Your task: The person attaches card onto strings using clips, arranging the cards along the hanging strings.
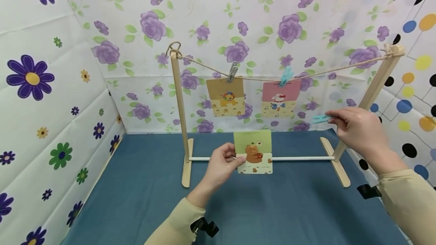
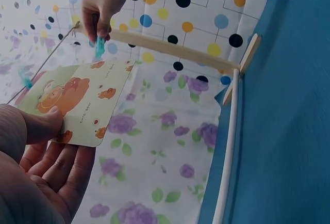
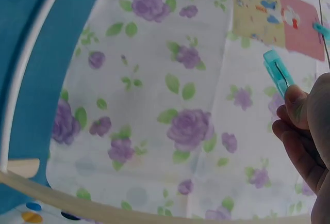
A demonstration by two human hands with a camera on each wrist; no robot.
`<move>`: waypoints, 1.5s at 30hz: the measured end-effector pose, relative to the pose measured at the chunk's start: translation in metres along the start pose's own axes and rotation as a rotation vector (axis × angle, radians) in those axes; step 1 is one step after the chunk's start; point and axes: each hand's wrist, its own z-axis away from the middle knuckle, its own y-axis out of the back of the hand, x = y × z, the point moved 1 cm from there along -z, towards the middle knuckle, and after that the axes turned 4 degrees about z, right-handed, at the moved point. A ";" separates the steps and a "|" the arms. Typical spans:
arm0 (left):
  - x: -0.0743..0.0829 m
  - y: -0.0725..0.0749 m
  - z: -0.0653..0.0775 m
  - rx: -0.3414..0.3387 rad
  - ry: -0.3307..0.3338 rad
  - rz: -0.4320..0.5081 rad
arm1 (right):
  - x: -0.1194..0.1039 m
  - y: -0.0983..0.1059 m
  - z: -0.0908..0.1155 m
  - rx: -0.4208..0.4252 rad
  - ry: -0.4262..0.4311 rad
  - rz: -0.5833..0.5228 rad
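Observation:
My left hand [image 1: 223, 163] pinches the left edge of a green and cream card with a bear [image 1: 253, 152], thumb across its front. In the left wrist view the thumb lies on the card [image 2: 77, 100] and the fingers are behind it. My right hand [image 1: 357, 129] pinches a turquoise clothespin [image 1: 320, 119] by one end, its other end pointing left. Above, a twine line [image 1: 204, 65] carries a brown lion card [image 1: 226, 97] under a grey clothespin [image 1: 232, 72] and a pink rabbit card [image 1: 281, 97] under another turquoise clothespin [image 1: 285, 76].
A wooden post [image 1: 179, 105] on the left and a slanted post [image 1: 381, 78] on the right hold the twine. A white rod [image 1: 303, 158] joins their feet low down. Blue cloth [image 1: 146, 184] covers the table. Floral sheeting [image 1: 153, 86] hangs behind.

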 end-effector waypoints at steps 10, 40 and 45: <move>0.013 -0.041 -0.024 -0.011 -0.026 -0.026 | 0.016 0.024 -0.021 0.058 0.018 0.046; 0.059 -0.117 -0.089 0.026 -0.062 -0.127 | 0.037 0.082 -0.071 0.124 0.103 0.159; 0.065 -0.128 -0.095 0.037 -0.056 -0.131 | 0.038 0.090 -0.078 0.126 0.085 0.173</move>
